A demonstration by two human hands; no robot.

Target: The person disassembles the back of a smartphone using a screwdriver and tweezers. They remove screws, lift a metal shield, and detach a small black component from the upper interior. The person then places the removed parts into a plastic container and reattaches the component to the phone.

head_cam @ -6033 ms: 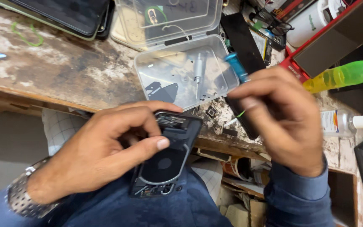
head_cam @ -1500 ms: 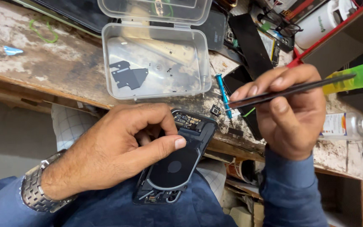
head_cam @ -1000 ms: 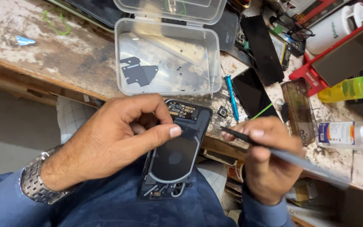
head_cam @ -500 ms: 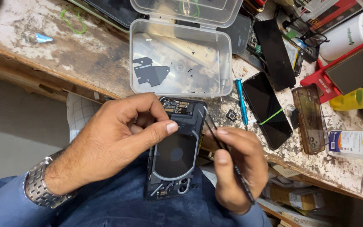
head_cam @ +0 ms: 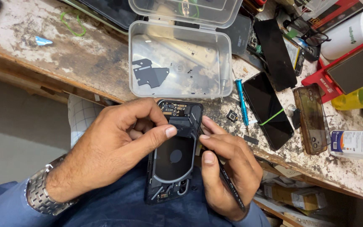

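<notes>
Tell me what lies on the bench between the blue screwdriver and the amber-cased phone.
In the head view, a black phone with a green band across it lies between the blue screwdriver and the amber-cased phone.

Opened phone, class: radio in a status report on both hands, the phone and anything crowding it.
Left hand grips opened phone, thumb on top. Right hand holds black tweezers, tips at phone's upper part. Clear plastic box just beyond.

The left hand point(head_cam: 118, 147) is covering the left edge of the phone point(head_cam: 174, 157), and the right hand point(head_cam: 227, 168) is hiding part of the tool point(head_cam: 232, 187); its tip is too small to tell. The box lid point(head_cam: 185, 10) is running off the top edge, and the specks inside the box point(head_cam: 179, 61) are staying too small to identify
</notes>
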